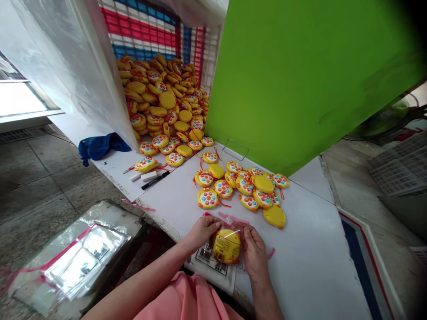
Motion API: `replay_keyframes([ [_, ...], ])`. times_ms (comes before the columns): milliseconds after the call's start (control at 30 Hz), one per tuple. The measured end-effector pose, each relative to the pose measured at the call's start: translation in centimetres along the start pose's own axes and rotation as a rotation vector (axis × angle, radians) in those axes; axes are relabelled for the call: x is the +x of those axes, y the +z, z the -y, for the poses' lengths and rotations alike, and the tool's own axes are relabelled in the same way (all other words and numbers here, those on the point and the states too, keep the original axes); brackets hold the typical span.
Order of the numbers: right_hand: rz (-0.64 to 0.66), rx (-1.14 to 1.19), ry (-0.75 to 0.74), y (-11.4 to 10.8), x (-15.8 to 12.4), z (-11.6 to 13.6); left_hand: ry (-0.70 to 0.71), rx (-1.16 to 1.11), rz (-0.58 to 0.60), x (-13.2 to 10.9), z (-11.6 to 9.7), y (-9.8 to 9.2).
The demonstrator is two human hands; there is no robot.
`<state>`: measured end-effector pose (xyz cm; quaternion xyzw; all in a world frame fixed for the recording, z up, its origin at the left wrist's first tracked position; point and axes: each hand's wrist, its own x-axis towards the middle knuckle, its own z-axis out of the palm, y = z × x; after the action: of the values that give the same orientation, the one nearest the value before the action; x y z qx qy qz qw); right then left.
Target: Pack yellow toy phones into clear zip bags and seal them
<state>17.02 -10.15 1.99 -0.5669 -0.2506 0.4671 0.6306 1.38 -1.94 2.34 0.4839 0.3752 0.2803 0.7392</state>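
Observation:
Between my two hands is a clear plastic bag with a round yellow toy (227, 246) inside, its printed back facing up. My left hand (204, 229) pinches the bag's upper left edge. At the right edge, my right hand (255, 247) has its fingers closed on the same bag. Beneath lies a stack of printed clear bags (216, 271) at the table's front edge. Just beyond my hands, several loose yellow toys with coloured buttons (207, 198) and orange cords are spread over the white table (300, 249). Strips of pink tape lie around the bag.
A large heap of yellow toys (167, 100) fills a striped-lined crate at the back left. A green panel (300, 80) stands behind the table. Left are a black marker (155, 180), a white block (148, 176) and a blue cloth (103, 147). Packed clear bags (86, 258) lie lower left.

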Motion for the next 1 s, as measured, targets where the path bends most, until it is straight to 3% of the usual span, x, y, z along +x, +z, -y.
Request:
replay_keyframes([
  [133, -0.004, 0.055, -0.031, 1.3, -0.3, -0.3, 0.055, 0.030, -0.047, -0.1, 0.0, 0.7],
  [333, -0.222, -0.015, -0.095, 2.3, 0.1, -0.7, 0.170, 0.091, -0.111, 0.1, 0.1, 1.8],
  [500, -0.243, 0.112, -0.064, 1.0, 0.4, -0.5, 0.009, -0.116, -0.184, 0.2, -0.8, 1.1],
  [600, -0.298, -0.011, -0.092, 0.0, 0.4, -0.4, -0.063, -0.196, -0.151, -0.2, -1.5, 0.7],
  [700, -0.367, -0.323, -0.307, -0.6, 0.4, 0.4, -0.078, -0.219, -0.082, -0.5, -2.0, 0.7],
  [800, -0.395, -0.682, -0.712, -0.1, 0.4, 2.0, -0.068, -0.225, -0.007, -0.7, -2.2, 1.0],
  [900, -0.215, -0.932, -0.985, 1.6, 0.5, 3.6, -0.034, -0.277, 0.047, -0.7, -2.1, 1.4],
  [1000, -0.027, -1.066, -1.076, 3.6, 0.8, 4.3, 0.015, -0.260, 0.083, -0.6, -2.0, 1.7],
])
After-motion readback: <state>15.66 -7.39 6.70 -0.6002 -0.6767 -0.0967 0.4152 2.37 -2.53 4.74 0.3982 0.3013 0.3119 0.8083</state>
